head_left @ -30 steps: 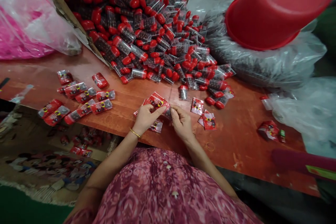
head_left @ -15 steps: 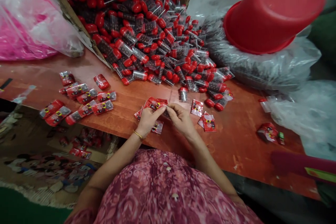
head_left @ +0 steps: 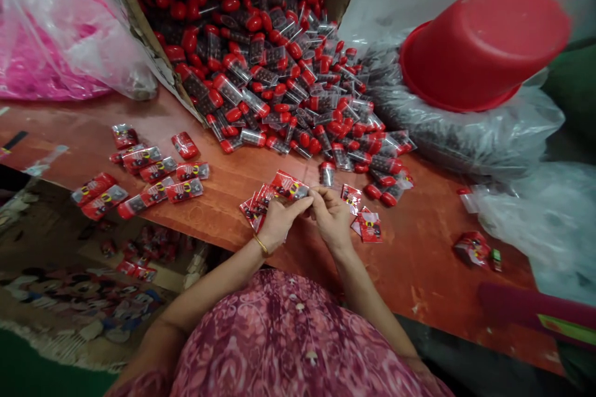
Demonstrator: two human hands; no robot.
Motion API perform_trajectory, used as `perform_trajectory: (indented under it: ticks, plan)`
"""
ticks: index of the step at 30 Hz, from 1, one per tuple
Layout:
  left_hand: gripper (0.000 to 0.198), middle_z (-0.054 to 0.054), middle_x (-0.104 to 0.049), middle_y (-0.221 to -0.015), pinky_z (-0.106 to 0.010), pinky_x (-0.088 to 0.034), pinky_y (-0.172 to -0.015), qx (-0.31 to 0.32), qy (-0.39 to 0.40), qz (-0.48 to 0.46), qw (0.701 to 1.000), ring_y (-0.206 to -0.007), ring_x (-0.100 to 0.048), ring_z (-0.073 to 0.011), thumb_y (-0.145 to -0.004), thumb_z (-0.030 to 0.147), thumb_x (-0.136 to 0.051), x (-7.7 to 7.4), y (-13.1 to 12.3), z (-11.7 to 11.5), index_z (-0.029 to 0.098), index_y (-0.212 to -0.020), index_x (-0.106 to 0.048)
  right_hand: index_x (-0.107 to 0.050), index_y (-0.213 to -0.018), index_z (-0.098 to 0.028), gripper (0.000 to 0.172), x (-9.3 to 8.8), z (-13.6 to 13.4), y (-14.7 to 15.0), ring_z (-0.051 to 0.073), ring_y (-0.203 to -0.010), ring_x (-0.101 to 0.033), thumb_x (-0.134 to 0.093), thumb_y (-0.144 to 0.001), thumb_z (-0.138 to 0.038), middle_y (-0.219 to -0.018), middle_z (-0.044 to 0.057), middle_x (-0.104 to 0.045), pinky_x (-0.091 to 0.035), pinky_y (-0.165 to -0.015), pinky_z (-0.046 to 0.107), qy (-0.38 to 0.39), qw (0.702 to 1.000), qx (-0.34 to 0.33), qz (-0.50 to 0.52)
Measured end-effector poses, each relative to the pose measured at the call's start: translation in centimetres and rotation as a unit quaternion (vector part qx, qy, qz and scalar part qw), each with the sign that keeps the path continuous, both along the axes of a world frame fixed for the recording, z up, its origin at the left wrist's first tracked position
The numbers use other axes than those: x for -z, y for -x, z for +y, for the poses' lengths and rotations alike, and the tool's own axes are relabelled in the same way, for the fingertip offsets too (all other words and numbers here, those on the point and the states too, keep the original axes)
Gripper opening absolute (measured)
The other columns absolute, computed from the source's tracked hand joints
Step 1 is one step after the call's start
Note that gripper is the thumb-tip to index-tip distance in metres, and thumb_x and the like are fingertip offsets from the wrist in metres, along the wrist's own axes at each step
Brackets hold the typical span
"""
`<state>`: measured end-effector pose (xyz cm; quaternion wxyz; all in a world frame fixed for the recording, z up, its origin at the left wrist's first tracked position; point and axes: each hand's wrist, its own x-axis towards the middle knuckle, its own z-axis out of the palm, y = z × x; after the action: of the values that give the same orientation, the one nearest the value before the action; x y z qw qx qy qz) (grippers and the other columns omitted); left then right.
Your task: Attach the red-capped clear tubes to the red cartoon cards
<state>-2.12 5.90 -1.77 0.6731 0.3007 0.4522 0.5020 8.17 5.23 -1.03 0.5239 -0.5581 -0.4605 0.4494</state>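
Left hand and right hand shift right, near the worktop's front edge. Both pinch one packet (seemingly for steadiness).

Shirt: pink and maroon print, pale swirls and rounded scroll shapes over darker patches. Buttons: small, whitish, spaced down the shirt front; fine detail too small to read. Print near the buttons darker and streaky, swirls bolder out to either side of them. Left sleeve, well left of the buttons: same print, short, partly cut off by frame edge. Bangle, above and left of the buttons: thin, gold-coloured, round the left wrist. Left hand, right hand: bare.
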Motion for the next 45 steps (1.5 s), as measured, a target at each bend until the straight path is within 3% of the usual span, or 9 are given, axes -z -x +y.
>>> perform_trajectory:
  ticks: [5,14,17,22,27,32,37,41,45]
  plan:
    - [0.03,-0.002,-0.065,-0.065,-0.025,-0.045,-0.062,-0.017,-0.038,-0.035,0.999,-0.061,-0.056,-0.0111,-0.065,0.043,-0.071,-0.4,0.7,0.5,0.014,-0.068,-0.068,-0.061,-0.08,-0.018,0.033,-0.3,0.8,0.7,0.008,-0.044,-0.048,-0.06,-0.075,-0.05,-0.059,-0.003,-0.058,-0.041,-0.042,0.021,0.006,0.999,-0.024,0.022]
    - [0.03,0.001,-0.064,-0.059,-0.021,-0.041,-0.054,-0.073,0.047,-0.117,0.989,-0.055,-0.054,-0.0079,-0.051,0.037,-0.08,-0.7,0.4,1.2,0.013,-0.065,-0.067,-0.066,-0.093,-0.021,0.037,0.6,0.8,0.5,0.013,-0.065,-0.063,-0.068,-0.068,-0.049,-0.087,0.002,-0.069,-0.055,-0.068,0.031,0.032,0.99,-0.097,0.099]
    - [0.028,0.002,-0.061,-0.055,-0.018,-0.04,-0.051,-0.077,0.089,-0.188,0.975,-0.052,-0.053,-0.0061,-0.055,0.036,-0.079,-0.5,0.3,1.3,0.013,-0.058,-0.063,-0.065,-0.09,-0.02,0.034,1.5,1.2,0.5,0.013,-0.061,-0.062,-0.068,-0.069,-0.046,-0.078,0.001,-0.069,-0.055,-0.064,0.03,0.03,0.994,-0.067,0.08]
    - [0.013,0.0,-0.067,-0.064,-0.021,-0.048,-0.068,-0.109,0.125,-0.235,0.958,-0.063,-0.063,-0.0088,-0.069,0.023,-0.071,-0.8,1.5,1.7,0.012,-0.067,-0.063,-0.064,-0.097,-0.018,0.029,2.7,2.5,0.4,0.015,-0.068,-0.061,-0.059,-0.078,-0.04,-0.084,0.005,-0.066,-0.052,-0.064,0.03,-0.052,0.991,-0.034,-0.118]
    - [0.012,-0.004,-0.071,-0.073,-0.026,-0.05,-0.078,-0.094,0.205,-0.228,0.947,-0.073,-0.068,-0.014,-0.082,0.019,-0.056,-0.9,3.6,2.3,0.013,-0.073,-0.062,-0.06,-0.111,-0.019,0.033,3.5,3.1,-0.1,0.023,-0.086,-0.06,-0.057,-0.08,-0.029,-0.099,0.011,-0.062,-0.05,-0.075,0.036,-0.097,0.907,-0.123,-0.391]
    - [0.021,-0.006,-0.07,-0.066,-0.026,-0.052,-0.07,-0.038,0.241,-0.21,0.947,-0.067,-0.069,-0.0155,-0.086,0.02,-0.047,-1.0,4.6,2.0,0.012,-0.073,-0.061,-0.051,-0.124,-0.017,0.045,3.7,3.5,0.3,0.022,-0.097,-0.059,-0.05,-0.08,-0.018,-0.119,0.014,-0.056,-0.05,-0.077,0.034,-0.143,0.892,-0.13,-0.408]
    - [0.012,-0.006,-0.07,-0.068,-0.024,-0.053,-0.062,-0.016,0.203,-0.112,0.973,-0.063,-0.068,-0.0154,-0.08,0.021,-0.055,-1.8,6.8,2.2,0.012,-0.073,-0.06,-0.07,-0.088,-0.02,0.022,3.6,4.1,0.1,0.021,-0.082,-0.062,-0.049,-0.085,-0.027,-0.088,0.008,-0.07,-0.047,-0.078,0.036,-0.206,0.903,-0.132,-0.352]
    - [0.013,-0.001,-0.066,-0.06,-0.016,-0.046,-0.048,-0.124,0.137,0.107,0.977,-0.048,-0.062,-0.0091,-0.077,0.025,-0.059,-1.7,10.4,2.6,0.013,-0.072,-0.057,-0.068,-0.081,-0.02,0.022,3.2,3.6,-0.4,0.016,-0.066,-0.06,-0.055,-0.081,-0.038,-0.073,0.003,-0.069,-0.047,-0.064,0.03,-0.1,0.983,-0.026,-0.151]
    - [0.025,-0.002,-0.065,-0.059,-0.019,-0.042,-0.042,-0.122,0.126,0.303,0.937,-0.041,-0.056,-0.0106,-0.08,0.039,-0.049,-1.2,14.4,2.1,0.015,-0.076,-0.055,-0.061,-0.063,-0.018,0.031,2.5,2.9,-0.6,0.009,-0.044,-0.045,-0.063,-0.072,-0.048,-0.05,-0.004,-0.055,-0.035,-0.045,0.021,0.02,1.0,0.0,0.001]
